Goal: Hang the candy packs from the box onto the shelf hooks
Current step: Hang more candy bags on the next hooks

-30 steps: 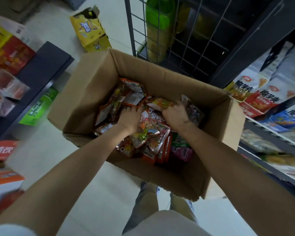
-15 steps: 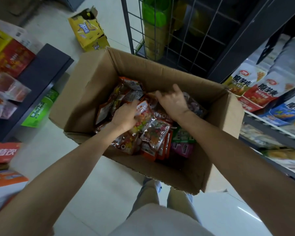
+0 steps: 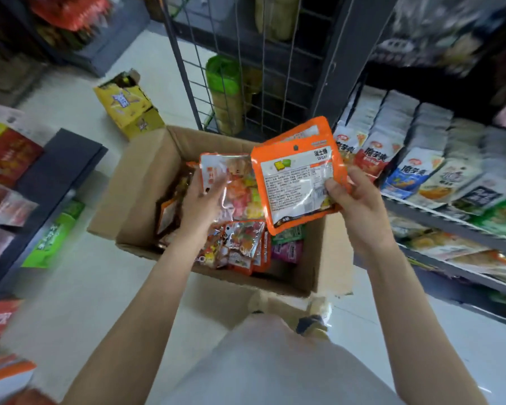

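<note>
Orange pack pinched in right hand — above box.

A pale glossy floor ran between dark shelves. On the right, a shelf carried rows of snack bags (white, red and blue). A black wire rack stood behind, a torn yellow carton lay beside it, and a dark shelf stood left. Light was dim.

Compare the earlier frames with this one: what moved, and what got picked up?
Both hands rose out of the cardboard box. The right hand now grips an orange pack; the left hand holds a clear candy pack. The box and its remaining packs stayed put.
</note>
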